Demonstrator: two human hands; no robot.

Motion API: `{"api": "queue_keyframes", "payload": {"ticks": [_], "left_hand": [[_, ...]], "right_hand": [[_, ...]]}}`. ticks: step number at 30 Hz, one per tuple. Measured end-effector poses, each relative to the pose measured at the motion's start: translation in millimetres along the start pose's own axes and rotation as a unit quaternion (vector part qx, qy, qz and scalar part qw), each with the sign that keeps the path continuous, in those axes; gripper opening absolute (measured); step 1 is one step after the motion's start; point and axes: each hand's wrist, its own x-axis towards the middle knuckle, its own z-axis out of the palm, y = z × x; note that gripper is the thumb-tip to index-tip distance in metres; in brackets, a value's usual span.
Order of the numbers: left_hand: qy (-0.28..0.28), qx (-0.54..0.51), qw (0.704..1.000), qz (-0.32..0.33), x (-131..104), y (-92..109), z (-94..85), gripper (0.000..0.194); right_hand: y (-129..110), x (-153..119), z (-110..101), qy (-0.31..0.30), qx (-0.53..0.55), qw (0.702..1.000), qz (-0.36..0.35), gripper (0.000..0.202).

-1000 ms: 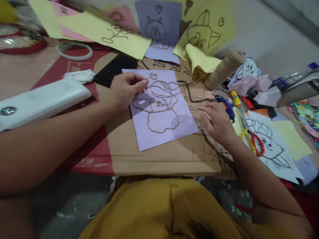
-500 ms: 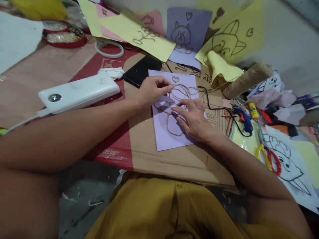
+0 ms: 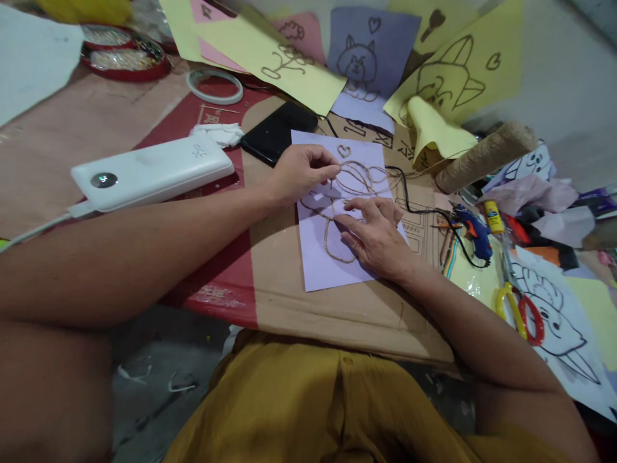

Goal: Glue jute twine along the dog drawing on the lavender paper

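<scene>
A sheet of purple paper lies on the cardboard-covered table, with brown twine looped across it and a small twine heart near its top edge. My left hand pinches the twine between thumb and forefinger at the upper left of the loops. Lower on the sheet rests my right hand, its fingers spread and pressing near the twine outline. A strand runs from the loops off to the right, toward a twine roll.
Left are a white power bank, a black phone and a tape roll. A blue glue gun, its black cord and scissors lie right. Twine pictures on coloured paper lean against the wall.
My right hand's fingers have shifted slightly on the sheet. My left hand keeps its pinch at the loops. The whole view has moved a little.
</scene>
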Motion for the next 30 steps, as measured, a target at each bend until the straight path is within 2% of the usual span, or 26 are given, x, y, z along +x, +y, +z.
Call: {"api": "queue_keyframes", "payload": {"ticks": [6, 12, 19, 25, 28, 30], "left_hand": [[-0.005, -0.003, 1.0, 0.01, 1.4, -4.3, 0.4, 0.004], [-0.006, -0.001, 1.0, 0.017, 1.4, -6.3, 0.0, 0.004], [-0.005, 0.004, 1.0, 0.012, 1.5, -7.8, 0.7, 0.003], [-0.01, 0.007, 1.0, -0.003, 1.1, -7.8, 0.3, 0.003], [-0.012, 0.004, 1.0, -0.011, 0.5, -5.1, 0.3, 0.004], [-0.013, 0.002, 1.0, -0.013, 0.4, -3.6, 0.4, 0.004]], "right_hand": [[2.2, -2.8, 0.0, 0.034, 0.042, 0.998, 0.028, 0.031], [0.8, -1.6, 0.3, 0.0, 0.041, 0.999, 0.025, 0.032], [2.0, -1.7, -1.0, 0.012, 0.058, 0.998, 0.031, 0.031], [-1.0, 1.9, -1.0, -0.011, 0.051, 0.998, 0.034, 0.03], [-1.1, 3.1, 0.4, 0.004, 0.062, 0.997, 0.041, 0.025], [0.4, 2.9, 0.9, 0.036, 0.082, 0.995, 0.044, 0.022]]}}
